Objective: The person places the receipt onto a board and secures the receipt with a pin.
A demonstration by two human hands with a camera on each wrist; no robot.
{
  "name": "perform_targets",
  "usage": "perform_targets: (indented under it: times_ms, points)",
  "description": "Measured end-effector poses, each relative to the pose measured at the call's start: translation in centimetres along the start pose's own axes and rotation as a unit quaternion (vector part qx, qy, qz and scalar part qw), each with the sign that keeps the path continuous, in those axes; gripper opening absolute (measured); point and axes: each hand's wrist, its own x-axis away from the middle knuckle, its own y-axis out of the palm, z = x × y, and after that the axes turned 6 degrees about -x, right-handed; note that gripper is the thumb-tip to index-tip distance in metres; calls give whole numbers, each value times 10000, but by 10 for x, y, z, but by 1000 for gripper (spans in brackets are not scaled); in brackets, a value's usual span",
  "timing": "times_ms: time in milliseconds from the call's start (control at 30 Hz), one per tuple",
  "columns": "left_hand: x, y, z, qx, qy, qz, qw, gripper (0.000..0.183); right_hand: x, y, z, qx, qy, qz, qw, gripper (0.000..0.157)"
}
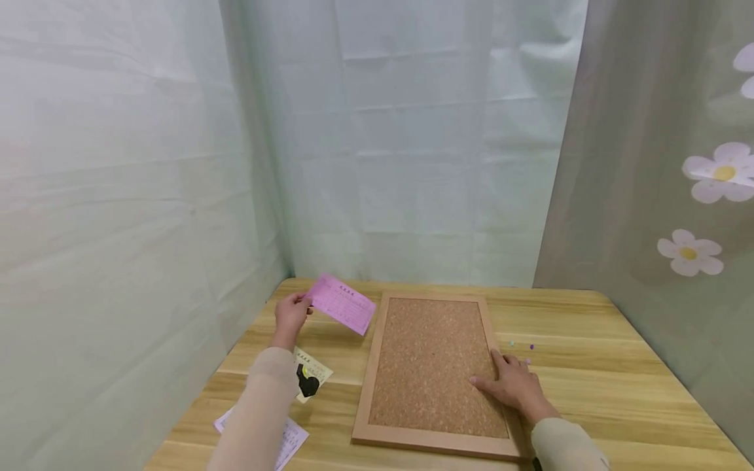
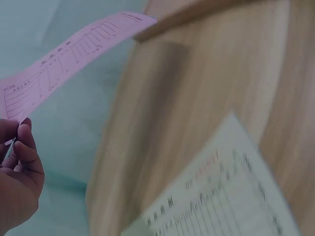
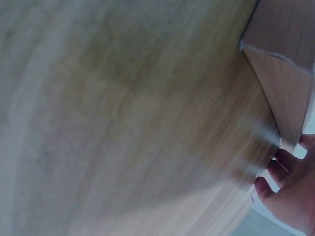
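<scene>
My left hand (image 1: pixel 291 314) pinches a corner of a pink printed slip (image 1: pixel 343 305) between thumb and fingers, and the slip is raised at a slant above the table. In the left wrist view the pink slip (image 2: pixel 74 59) bends in a long curve away from the fingertips. A wood-framed cork board (image 1: pixel 438 366) lies flat on the table. Across its right frame edge rests my right hand (image 1: pixel 515 383), thumb stretched over the cork and the other fingers relaxed on the outer side. The right wrist view shows those fingers beside the frame (image 3: pixel 280 83), near the tabletop.
Below the left forearm lie a pale yellow printed slip (image 1: pixel 316 367) and a lilac slip (image 1: pixel 292 442), partly hidden by the sleeve. Small coloured bits, one of them purple (image 1: pixel 532 347), sit right of the board. Pale curtains (image 1: pixel 412 144) stand behind the wooden table (image 1: pixel 624 366).
</scene>
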Motion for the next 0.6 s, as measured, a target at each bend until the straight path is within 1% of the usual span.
perform_targets:
  times_ms: [167,267,433,600]
  points:
    - [5,10,13,640,-226,-63,9977,30,2,-1,-2,32,-20,-1,10000,101]
    - [8,19,19,920,-265,-58,9954,29,2,-2,-3,52,-41,20,10000,101]
    - [13,37,26,1115,-321,1,9933,26,1,-2,-2,54,-24,-5,10000,101]
    - [19,56,32,1359,-429,-47,9898,25,2,0,1,22,3,-35,10000,102]
